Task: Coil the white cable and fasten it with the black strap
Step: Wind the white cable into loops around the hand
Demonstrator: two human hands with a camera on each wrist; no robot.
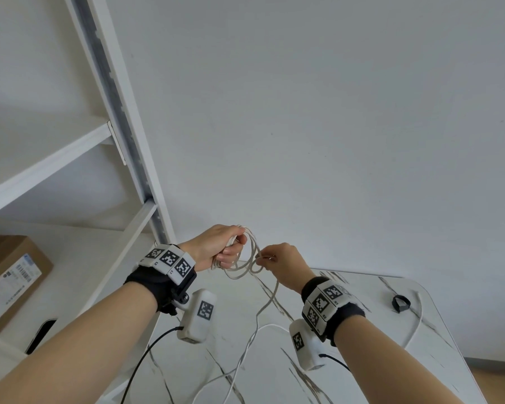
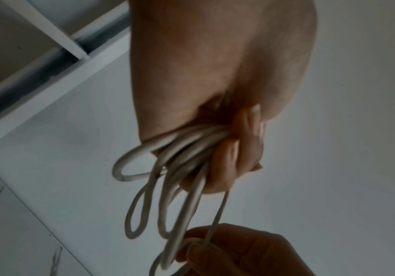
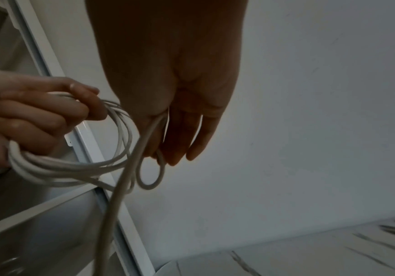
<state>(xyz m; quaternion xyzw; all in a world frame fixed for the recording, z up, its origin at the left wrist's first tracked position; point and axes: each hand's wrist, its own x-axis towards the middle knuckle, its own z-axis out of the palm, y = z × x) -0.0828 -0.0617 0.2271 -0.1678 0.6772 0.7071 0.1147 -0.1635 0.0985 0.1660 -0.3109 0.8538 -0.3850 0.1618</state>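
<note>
Held up above the marble table (image 1: 362,360), my left hand (image 1: 226,252) grips several loops of the white cable (image 1: 247,266) in its curled fingers (image 2: 236,153). The loops (image 2: 168,179) hang below that fist. Just to the right, my right hand (image 1: 267,259) pinches a strand of the same cable (image 3: 150,168) between thumb and fingers (image 3: 180,142). From there the loose cable drops to the table and trails across it (image 1: 245,354). The black strap (image 1: 401,304) lies as a small ring on the table at the far right, beside the cable's far stretch.
A white shelf unit (image 1: 123,158) stands at the left, close to my left hand. On its shelf sit a cardboard box (image 1: 9,275) and a flat black object (image 1: 41,335). A plain white wall (image 1: 333,112) is behind. Thin black wires hang from the wrist cameras.
</note>
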